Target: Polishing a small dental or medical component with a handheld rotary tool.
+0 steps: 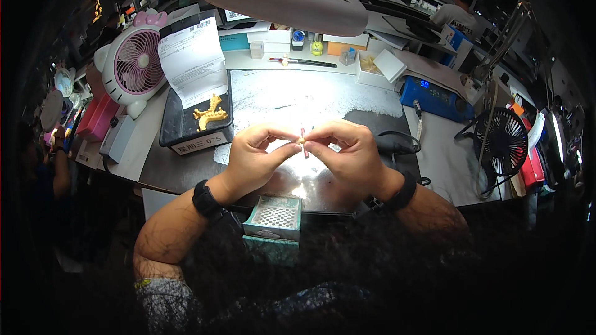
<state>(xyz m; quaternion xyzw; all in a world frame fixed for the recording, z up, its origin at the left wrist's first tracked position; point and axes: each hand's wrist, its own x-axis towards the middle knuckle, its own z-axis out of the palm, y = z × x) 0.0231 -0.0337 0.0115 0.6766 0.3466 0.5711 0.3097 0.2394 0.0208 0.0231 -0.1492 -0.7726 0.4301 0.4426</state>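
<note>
My workbench [186, 170] carries a dark mat [372, 121] at its middle, scuffed pale under the lamp. Toward the left edge sits a black tray [177, 130] with a yellow dental cast [211, 115] and a paper slip [192, 62] in it. At the far left corner stands a pink and white fan [133, 62]. Along the far edge lie small boxes [344, 40] and a pen-like tool [304, 61]. To the right rests a blue device [434, 99], with a black fan [501, 142] at the right edge. At the near edge sits a teal perforated box [276, 217].

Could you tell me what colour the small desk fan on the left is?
The desk fan is pink and white, seen in the head view.
</note>
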